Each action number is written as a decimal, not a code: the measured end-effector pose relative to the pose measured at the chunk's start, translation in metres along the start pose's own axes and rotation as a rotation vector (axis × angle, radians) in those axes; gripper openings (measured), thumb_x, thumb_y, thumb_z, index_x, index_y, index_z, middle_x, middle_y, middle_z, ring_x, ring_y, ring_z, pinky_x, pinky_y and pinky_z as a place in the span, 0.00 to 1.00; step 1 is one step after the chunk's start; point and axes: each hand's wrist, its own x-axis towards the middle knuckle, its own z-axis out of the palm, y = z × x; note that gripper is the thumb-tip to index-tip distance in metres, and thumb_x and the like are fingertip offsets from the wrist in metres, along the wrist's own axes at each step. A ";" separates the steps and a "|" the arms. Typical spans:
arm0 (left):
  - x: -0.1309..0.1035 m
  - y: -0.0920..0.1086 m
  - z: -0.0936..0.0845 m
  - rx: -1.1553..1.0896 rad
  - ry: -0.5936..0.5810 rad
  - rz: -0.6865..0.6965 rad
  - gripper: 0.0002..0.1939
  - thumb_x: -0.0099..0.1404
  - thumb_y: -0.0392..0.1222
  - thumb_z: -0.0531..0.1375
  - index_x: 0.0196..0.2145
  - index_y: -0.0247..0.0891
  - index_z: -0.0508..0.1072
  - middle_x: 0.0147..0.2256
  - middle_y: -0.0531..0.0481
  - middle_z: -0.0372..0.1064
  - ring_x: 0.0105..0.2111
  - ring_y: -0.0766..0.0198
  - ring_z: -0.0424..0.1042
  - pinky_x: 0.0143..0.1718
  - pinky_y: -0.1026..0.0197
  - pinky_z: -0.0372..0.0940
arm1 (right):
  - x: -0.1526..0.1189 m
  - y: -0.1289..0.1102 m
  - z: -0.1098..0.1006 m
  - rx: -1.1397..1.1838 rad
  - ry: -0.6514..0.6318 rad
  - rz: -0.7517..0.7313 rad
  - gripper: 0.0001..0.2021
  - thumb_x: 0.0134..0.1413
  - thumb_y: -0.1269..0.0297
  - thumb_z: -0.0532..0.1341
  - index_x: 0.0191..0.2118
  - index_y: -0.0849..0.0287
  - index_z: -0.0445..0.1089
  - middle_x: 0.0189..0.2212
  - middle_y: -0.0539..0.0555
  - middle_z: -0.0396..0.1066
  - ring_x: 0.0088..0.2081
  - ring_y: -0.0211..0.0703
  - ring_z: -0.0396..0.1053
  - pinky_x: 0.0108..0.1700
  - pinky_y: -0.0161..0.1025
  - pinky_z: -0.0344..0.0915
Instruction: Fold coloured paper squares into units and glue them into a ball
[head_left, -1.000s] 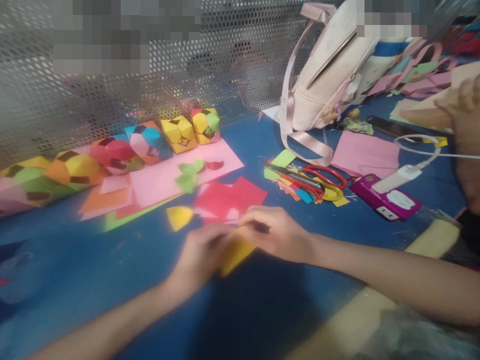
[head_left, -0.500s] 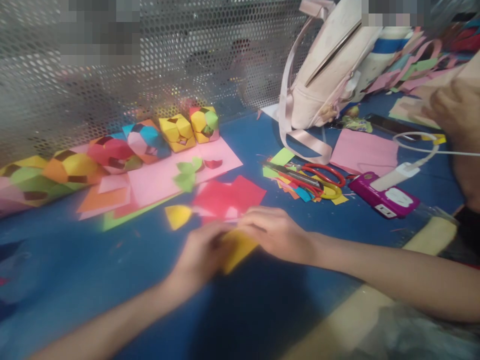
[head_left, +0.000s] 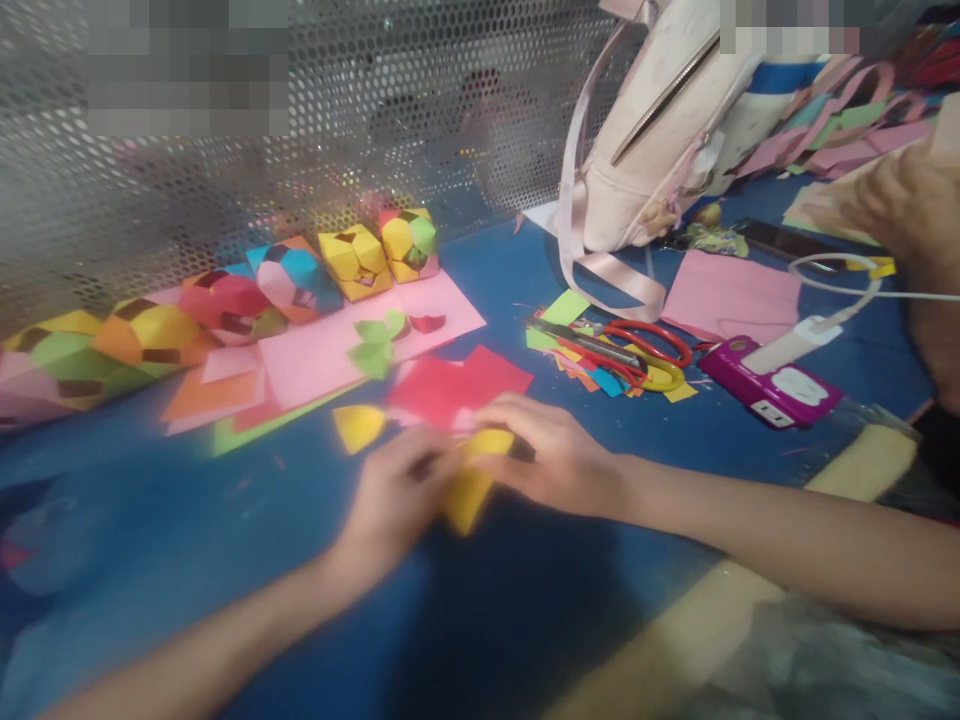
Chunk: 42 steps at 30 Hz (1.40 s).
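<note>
Yellow folded paper point(head_left: 466, 498) sits between the person's two hands, low in the middle of the view, its lower corner pointing down over the blue surface point(head_left: 300, 520). The left hand point(head_left: 401, 480) grips its left edge with bent fingers, and the right hand point(head_left: 551, 450) pinches its upper right part between thumb and fingers; blur hides the exact folds. Just beyond the hands lie red sheets point(head_left: 465, 382), partly covered by the right hand's fingers in this view, and to their left a small yellow piece point(head_left: 358, 427) rests apart from the left hand. Farther off, a green folded piece point(head_left: 373, 350) and a small red scrap point(head_left: 427, 323) lie on a long pink sheet point(head_left: 315, 355). Behind that, a row of folded paper balls point(head_left: 150, 332) runs along the perforated metal panel point(head_left: 450, 120). To the right, red-handled scissors point(head_left: 679, 345) lie on coloured scraps point(head_left: 607, 381), near a purple device point(head_left: 772, 388) with a white plug point(head_left: 795, 345). Past these are a pink square point(head_left: 731, 292), a pale bag point(head_left: 652, 150) and, at the right edge, another person's hand point(head_left: 904, 200).
</note>
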 end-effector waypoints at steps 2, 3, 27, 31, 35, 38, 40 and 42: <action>0.000 -0.003 0.002 -0.038 0.059 -0.104 0.03 0.55 0.37 0.59 0.25 0.37 0.72 0.26 0.52 0.70 0.26 0.67 0.67 0.28 0.66 0.62 | 0.001 0.000 0.001 0.022 -0.022 0.171 0.06 0.53 0.65 0.60 0.35 0.63 0.65 0.29 0.52 0.69 0.29 0.36 0.67 0.31 0.32 0.64; 0.000 -0.004 0.003 -0.066 0.061 -0.156 0.02 0.54 0.36 0.59 0.25 0.37 0.71 0.26 0.52 0.69 0.25 0.68 0.66 0.27 0.66 0.61 | 0.001 0.000 0.002 0.030 -0.030 0.227 0.04 0.54 0.67 0.59 0.32 0.61 0.64 0.26 0.50 0.67 0.27 0.35 0.65 0.29 0.31 0.63; -0.005 0.001 0.009 -0.207 0.023 -0.311 0.07 0.52 0.41 0.60 0.23 0.37 0.64 0.21 0.57 0.63 0.20 0.71 0.58 0.20 0.69 0.54 | -0.005 -0.001 0.011 0.119 0.050 0.012 0.05 0.53 0.75 0.54 0.34 0.59 0.60 0.29 0.52 0.63 0.31 0.36 0.64 0.33 0.33 0.64; -0.004 -0.001 0.010 -0.211 0.066 -0.323 0.07 0.51 0.40 0.59 0.22 0.37 0.63 0.19 0.58 0.60 0.19 0.71 0.57 0.20 0.69 0.53 | -0.005 -0.003 0.012 0.162 0.019 0.177 0.08 0.52 0.75 0.56 0.37 0.58 0.58 0.27 0.49 0.64 0.28 0.34 0.64 0.31 0.31 0.65; -0.003 -0.001 0.010 -0.211 0.059 -0.319 0.07 0.51 0.39 0.59 0.22 0.37 0.63 0.19 0.58 0.60 0.19 0.71 0.57 0.19 0.69 0.52 | -0.006 -0.002 0.013 0.137 0.031 0.106 0.07 0.53 0.75 0.54 0.37 0.58 0.58 0.30 0.50 0.65 0.30 0.34 0.65 0.34 0.31 0.65; -0.004 -0.002 0.010 -0.226 0.008 -0.293 0.07 0.53 0.40 0.59 0.23 0.38 0.63 0.20 0.57 0.61 0.19 0.71 0.58 0.20 0.68 0.54 | -0.005 -0.001 0.013 0.147 0.052 0.078 0.06 0.54 0.74 0.56 0.36 0.59 0.59 0.29 0.50 0.64 0.29 0.34 0.64 0.33 0.31 0.65; -0.005 -0.002 0.010 -0.238 -0.029 -0.278 0.07 0.54 0.41 0.59 0.24 0.37 0.64 0.23 0.56 0.64 0.21 0.71 0.60 0.22 0.68 0.56 | -0.006 0.001 0.014 0.139 0.059 0.048 0.05 0.54 0.75 0.55 0.34 0.59 0.60 0.28 0.50 0.63 0.30 0.34 0.63 0.33 0.32 0.64; -0.006 -0.002 0.010 -0.234 -0.046 -0.271 0.06 0.55 0.41 0.58 0.25 0.37 0.65 0.25 0.54 0.66 0.22 0.70 0.61 0.23 0.67 0.57 | -0.006 0.002 0.014 0.118 0.059 -0.009 0.07 0.54 0.78 0.53 0.32 0.59 0.61 0.28 0.51 0.62 0.32 0.36 0.63 0.34 0.33 0.64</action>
